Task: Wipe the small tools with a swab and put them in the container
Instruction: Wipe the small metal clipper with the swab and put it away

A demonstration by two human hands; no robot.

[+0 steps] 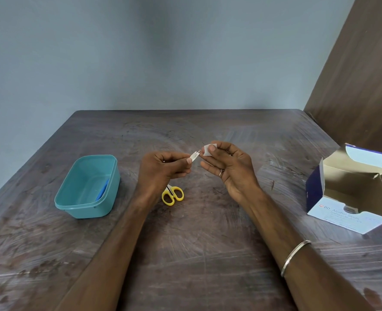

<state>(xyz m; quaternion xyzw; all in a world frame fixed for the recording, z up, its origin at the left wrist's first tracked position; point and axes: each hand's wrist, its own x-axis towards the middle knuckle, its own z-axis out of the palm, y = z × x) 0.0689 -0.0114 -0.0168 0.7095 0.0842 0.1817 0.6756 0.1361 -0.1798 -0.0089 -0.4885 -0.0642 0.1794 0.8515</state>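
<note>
In the head view, a dark, scuffed wooden counter (208, 254) is carrying everything, with a grey-blue wall standing behind its far edge.

The left hand (163, 168) is hovering above the middle of the counter, its thumb and fingers pinching one end of a small silver nail clipper (195, 155), which is pointing up and to the right. The right hand (228, 167) is hanging just beside it, palm turned up, its thumb and forefinger pinching a small white swab (208, 149). The swab is sitting right at the clipper's free tip; whether the two are touching cannot be told. The other right fingers are lying loosely extended, one of them wearing a ring (220, 173), and a silver bangle (294, 257) is circling the right wrist.

A pair of yellow-handled scissors (173, 195) is lying on the counter under the left wrist, partly hidden by it. Toward the left edge a teal container (88, 187) is standing open, with a blue item (103, 190) leaning inside against its right wall. Near the right edge an open box of alcohol swabs (351, 198) is standing with its flap up.
</note>
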